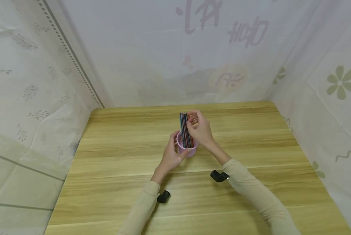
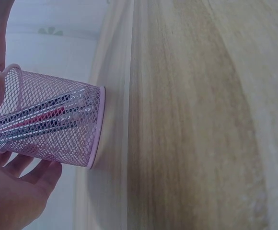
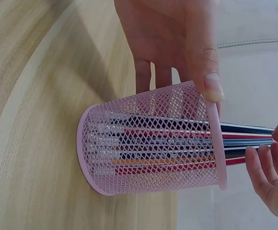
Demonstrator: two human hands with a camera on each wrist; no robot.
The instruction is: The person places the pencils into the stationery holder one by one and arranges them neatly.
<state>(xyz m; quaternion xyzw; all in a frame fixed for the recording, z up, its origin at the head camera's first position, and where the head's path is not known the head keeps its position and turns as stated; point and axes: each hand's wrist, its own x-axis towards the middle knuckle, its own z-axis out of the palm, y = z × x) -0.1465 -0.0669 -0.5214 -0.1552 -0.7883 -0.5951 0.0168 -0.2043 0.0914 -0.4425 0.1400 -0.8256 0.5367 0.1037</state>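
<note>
A pink mesh pen cup (image 1: 190, 153) stands on the table in front of me, tilted slightly in the head view. My left hand (image 1: 171, 156) grips it, with the thumb on the near rim and the other fingers round the side. Inside the cup is a bundle of slender striped pencils (image 3: 167, 139) in navy, red and orange, their lower ends pale or clear. At their upper ends, my right hand (image 1: 200, 130) pinches the pencils between thumb and curled fingers. How many it holds is hidden. The left wrist view shows the cup's base (image 2: 97, 129) close to the tabletop.
The wood-grain table (image 1: 110, 163) has rounded far corners. Printed cloth walls (image 1: 151, 65) enclose its back and both sides. A small black wrist camera (image 1: 163, 196) sits at the left sleeve, and another black camera (image 1: 218, 176) at the right.
</note>
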